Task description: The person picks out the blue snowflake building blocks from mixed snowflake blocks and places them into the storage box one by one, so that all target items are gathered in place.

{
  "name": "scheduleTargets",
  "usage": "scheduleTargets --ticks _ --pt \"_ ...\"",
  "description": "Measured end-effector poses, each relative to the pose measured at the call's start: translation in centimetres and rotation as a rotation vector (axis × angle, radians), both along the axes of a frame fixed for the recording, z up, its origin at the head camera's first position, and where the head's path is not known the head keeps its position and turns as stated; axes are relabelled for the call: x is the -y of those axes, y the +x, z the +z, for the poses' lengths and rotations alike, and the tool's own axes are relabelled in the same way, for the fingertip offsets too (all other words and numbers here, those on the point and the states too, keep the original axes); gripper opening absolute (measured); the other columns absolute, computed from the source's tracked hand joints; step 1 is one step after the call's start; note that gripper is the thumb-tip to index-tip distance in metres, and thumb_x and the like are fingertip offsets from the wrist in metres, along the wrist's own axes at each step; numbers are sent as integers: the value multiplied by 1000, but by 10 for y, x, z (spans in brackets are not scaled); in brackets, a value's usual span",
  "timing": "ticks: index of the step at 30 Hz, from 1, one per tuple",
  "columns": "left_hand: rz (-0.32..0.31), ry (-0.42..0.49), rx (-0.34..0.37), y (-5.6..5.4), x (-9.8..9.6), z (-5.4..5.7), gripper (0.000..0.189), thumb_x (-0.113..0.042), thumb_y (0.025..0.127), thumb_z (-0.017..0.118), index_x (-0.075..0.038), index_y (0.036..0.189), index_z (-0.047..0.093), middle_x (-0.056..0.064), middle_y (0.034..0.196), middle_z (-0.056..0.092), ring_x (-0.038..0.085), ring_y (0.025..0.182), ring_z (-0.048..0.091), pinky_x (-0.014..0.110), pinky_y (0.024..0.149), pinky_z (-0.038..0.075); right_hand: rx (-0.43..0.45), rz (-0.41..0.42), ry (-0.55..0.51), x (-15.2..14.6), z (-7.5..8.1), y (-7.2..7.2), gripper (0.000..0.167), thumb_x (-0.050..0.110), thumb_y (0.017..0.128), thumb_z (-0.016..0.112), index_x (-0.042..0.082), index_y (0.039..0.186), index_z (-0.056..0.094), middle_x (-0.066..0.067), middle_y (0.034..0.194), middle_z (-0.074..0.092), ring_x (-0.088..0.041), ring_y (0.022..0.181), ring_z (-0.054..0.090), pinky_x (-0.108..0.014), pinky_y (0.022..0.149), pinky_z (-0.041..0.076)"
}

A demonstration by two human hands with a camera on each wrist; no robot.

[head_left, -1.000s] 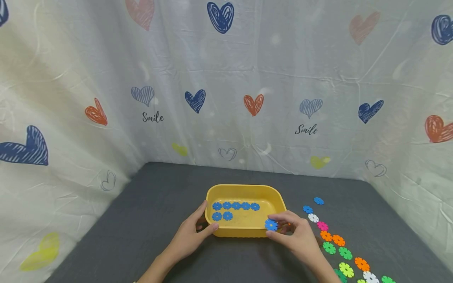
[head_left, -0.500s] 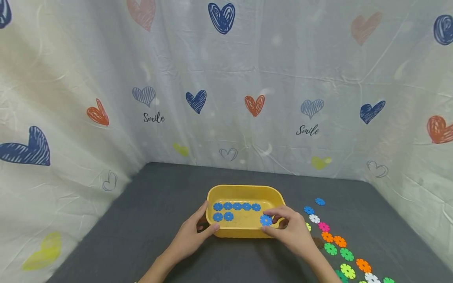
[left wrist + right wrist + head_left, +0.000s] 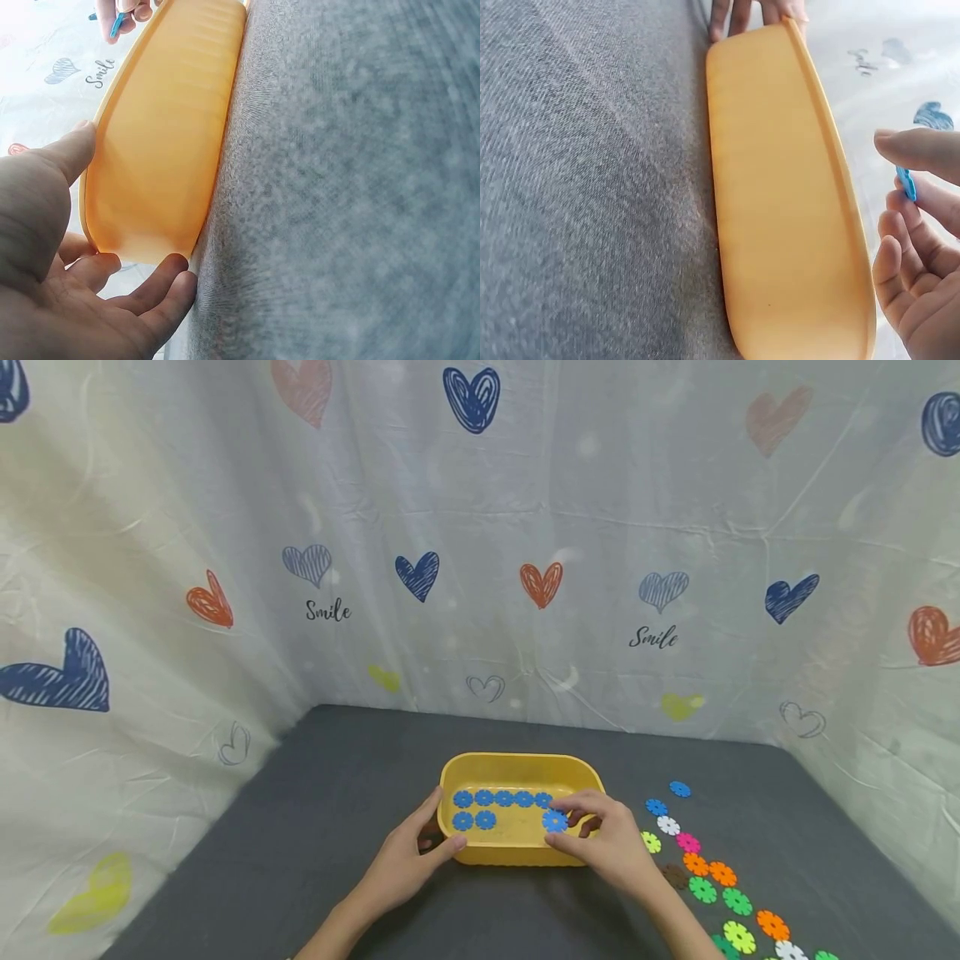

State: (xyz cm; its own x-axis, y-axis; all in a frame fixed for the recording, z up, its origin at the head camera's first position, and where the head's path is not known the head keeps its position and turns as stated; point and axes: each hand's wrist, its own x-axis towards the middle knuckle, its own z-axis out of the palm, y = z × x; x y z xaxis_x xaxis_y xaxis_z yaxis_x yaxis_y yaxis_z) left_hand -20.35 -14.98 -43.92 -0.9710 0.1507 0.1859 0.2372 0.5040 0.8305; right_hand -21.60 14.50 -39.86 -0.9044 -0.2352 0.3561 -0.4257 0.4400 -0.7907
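A shallow yellow plastic basin [image 3: 520, 855] stands on the dark cloth. Inside it lie blue notched plastic discs: a back row [image 3: 504, 798] of several and a front pair [image 3: 474, 820] at the left. My left hand [image 3: 405, 852] holds the basin's left end, thumb at the front rim and fingers along the side wall, as the left wrist view also shows [image 3: 97, 277]. Between thumb and fingertips, my right hand [image 3: 603, 839] pinches another blue notched disc [image 3: 555, 821] over the right part of the basin. In the right wrist view that disc [image 3: 906, 183] appears edge-on, above the rim.
To the right of the basin, loose notched discs trail toward the near edge, among them blue [image 3: 679, 788], white [image 3: 667, 825], pink [image 3: 687, 842], orange [image 3: 722, 872], green [image 3: 737, 902] and brown [image 3: 675, 876]. Behind the table hangs a pale curtain [image 3: 480, 635] printed with hearts.
My right hand has carried the blue disc leftward and slightly farther from me, from the basin's right front edge to over its interior. My left hand keeps its hold on the basin.
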Motion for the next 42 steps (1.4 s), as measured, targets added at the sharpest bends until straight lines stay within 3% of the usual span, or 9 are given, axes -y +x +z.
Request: scheduleTargets --ticks 11,18,25,35,42 --pt "-8 6 -2 0 0 0 86 -43 91 70 -8 156 27 8 157 29 27 127 49 46 91 50 9 41 1 10 3 -6 30 15 76 87 15 104 76 4 95 65 -24 83 58 -34 69 54" --pt "-11 6 -3 -1 1 -2 85 -43 92 70 -9 156 26 9 157 30 27 126 51 47 92 50 62 71 -15 15 4 -14 31 15 77 86 20 106 76 2 93 66 -25 86 59 -33 73 54" --pt "-16 16 1 -2 1 -2 85 -43 91 70 -9 156 27 10 157 30 27 126 51 47 93 49 112 107 -32 17 2 -27 33 13 78 85 6 109 75 -4 95 66 -25 84 59 -31 69 55" --pt "-21 15 1 -1 0 -1 85 -43 91 70 -9 156 26 9 157 29 27 126 50 47 93 49 118 102 27 21 -6 -45 33 12 75 87 6 105 77 -2 98 69 -25 84 61 -32 60 51" --pt "-18 16 5 -1 1 -1 85 -43 92 69 -9 156 27 10 157 29 27 126 50 48 93 49 128 155 80 29 -11 -60 32 9 76 86 3 106 76 -6 101 71 -21 81 62 -33 67 52"
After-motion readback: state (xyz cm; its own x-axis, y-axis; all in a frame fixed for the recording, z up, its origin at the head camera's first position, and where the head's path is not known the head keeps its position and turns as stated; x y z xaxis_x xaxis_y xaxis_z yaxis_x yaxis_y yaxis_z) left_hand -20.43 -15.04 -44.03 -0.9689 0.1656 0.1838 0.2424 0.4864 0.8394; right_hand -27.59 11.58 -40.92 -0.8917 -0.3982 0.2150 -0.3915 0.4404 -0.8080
